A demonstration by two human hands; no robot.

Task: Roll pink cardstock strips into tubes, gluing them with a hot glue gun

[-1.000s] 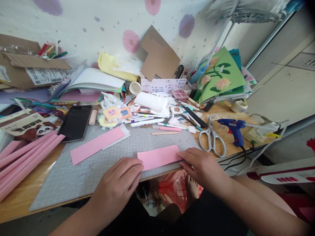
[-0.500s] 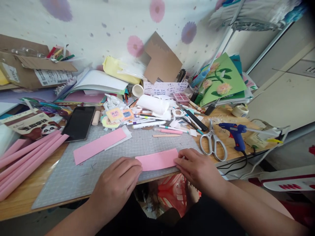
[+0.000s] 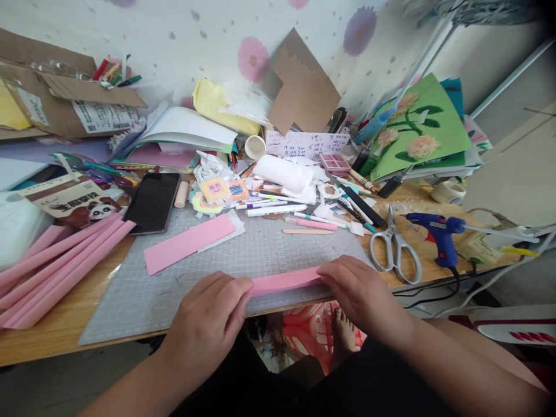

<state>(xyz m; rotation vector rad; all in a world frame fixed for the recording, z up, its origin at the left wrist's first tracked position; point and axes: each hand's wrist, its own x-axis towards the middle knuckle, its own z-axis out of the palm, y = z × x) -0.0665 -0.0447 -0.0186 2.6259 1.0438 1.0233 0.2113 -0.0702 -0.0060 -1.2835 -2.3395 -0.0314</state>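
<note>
A pink paper strip (image 3: 284, 282) stretches between my hands at the front edge of the grey cutting mat (image 3: 143, 307). My left hand (image 3: 212, 307) pinches its left end, and my right hand (image 3: 358, 289) pinches the right end. The strip looks narrow here, with its long edge curled or folded upward. Fingertips hide both ends. Farther back on the mat lies a second pink paper strip (image 3: 186, 243), flat, partly over a white paper piece (image 3: 238, 223).
Scissors (image 3: 394, 246) and a blue glue gun (image 3: 441, 231) lie to the right. Rolled pink paper (image 3: 65, 272) and a phone (image 3: 154, 202) are at left. Pens (image 3: 275, 210) and scraps crowd the back, below a cardboard piece (image 3: 299, 87).
The held strip has gone from showing its broad face to a narrow, curled band. Both hands still grip its ends. The whole view has shifted, so the table things appear farther right and mostly higher.
</note>
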